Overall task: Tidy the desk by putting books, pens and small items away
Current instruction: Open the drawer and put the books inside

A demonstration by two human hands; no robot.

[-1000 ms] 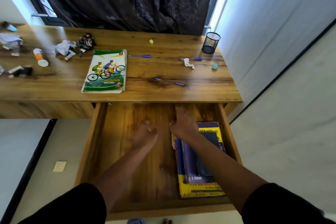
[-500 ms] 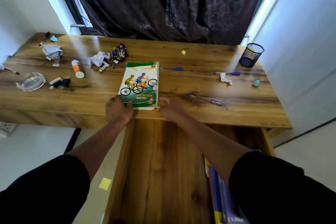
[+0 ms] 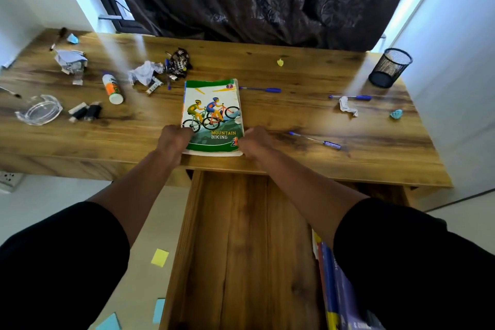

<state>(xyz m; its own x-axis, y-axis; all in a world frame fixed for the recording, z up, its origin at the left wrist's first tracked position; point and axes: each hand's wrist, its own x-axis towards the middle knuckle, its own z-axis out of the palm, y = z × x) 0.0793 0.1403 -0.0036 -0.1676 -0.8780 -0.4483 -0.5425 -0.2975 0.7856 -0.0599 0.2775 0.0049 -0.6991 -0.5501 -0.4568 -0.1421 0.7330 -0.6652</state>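
Head view. A paperback book (image 3: 213,115) lies flat on the wooden desk (image 3: 294,115), near its front edge and directly above the open drawer (image 3: 235,249). The cover is white with a green band along the top and a green curved field at the bottom; it carries a drawing of two cyclists, one in yellow and one in blue and red, and the words "MOUNTAIN BIKING" in yellow and white. The cover's edges look worn and the pale page block shows along the near side.

The left hand (image 3: 174,139) grasps the book's near left corner, fingers curled over the cover edge. The right hand (image 3: 254,142) grasps the near right corner in the same way, fingers bent against the side of the book. Both forearms reach forward from black sleeves (image 3: 61,262).

In the drawer, at its right side, lies a stack of books (image 3: 329,276) with blue and yellow covers, partly hidden by the right sleeve.

On the desk to the right of the paperback: three blue pens (image 3: 261,89), (image 3: 351,97), (image 3: 314,140), well apart from one another, and a black mesh pen holder (image 3: 389,67) at the far right corner. To the left: a glue stick (image 3: 112,88), crumpled paper (image 3: 144,73) and a clear round dish (image 3: 38,110). Sticky notes (image 3: 160,257) lie on the floor left of the drawer.
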